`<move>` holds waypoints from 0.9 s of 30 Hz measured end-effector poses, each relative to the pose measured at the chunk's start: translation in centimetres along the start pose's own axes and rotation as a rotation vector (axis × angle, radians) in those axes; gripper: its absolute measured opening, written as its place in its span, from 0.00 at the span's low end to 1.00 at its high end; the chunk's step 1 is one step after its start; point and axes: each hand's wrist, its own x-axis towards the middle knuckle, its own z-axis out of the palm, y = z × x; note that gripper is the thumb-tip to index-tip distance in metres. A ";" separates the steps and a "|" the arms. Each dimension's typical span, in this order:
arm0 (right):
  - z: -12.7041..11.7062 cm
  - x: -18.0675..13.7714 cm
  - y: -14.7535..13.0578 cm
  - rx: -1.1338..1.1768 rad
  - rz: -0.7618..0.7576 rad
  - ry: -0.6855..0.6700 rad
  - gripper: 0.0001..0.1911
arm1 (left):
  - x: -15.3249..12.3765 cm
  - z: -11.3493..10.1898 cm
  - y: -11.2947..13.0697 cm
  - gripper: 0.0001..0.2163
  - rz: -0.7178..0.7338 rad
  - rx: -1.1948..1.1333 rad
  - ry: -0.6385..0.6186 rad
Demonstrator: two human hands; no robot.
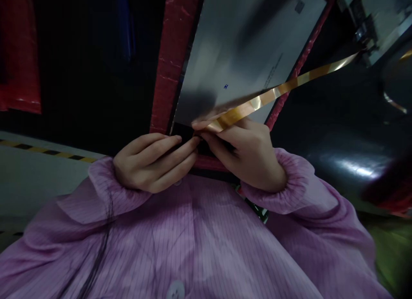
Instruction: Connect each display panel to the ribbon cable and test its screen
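A flat grey metal panel (pixel 247 46) lies in a red tray (pixel 167 63) in front of me. A strip of amber tape (pixel 283 86) runs from a dispenser at the upper right down to the panel's near edge. My right hand (pixel 251 157) pinches the end of the tape against that edge. My left hand (pixel 151 161) rests beside it, fingers curled and pressed on the dark near corner of the panel. Both arms wear pink striped sleeves.
A grey tape dispenser or machine (pixel 376 24) stands at the upper right. Dark work surface (pixel 337 140) lies to the right. A floor with a yellow-black stripe (pixel 48 151) shows at the left. Red material (pixel 19 54) hangs at the far left.
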 end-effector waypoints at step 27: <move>-0.2 0.1 0.0 0.034 0.086 0.072 0.10 | 1.4 -0.2 -0.3 0.20 0.258 0.286 0.113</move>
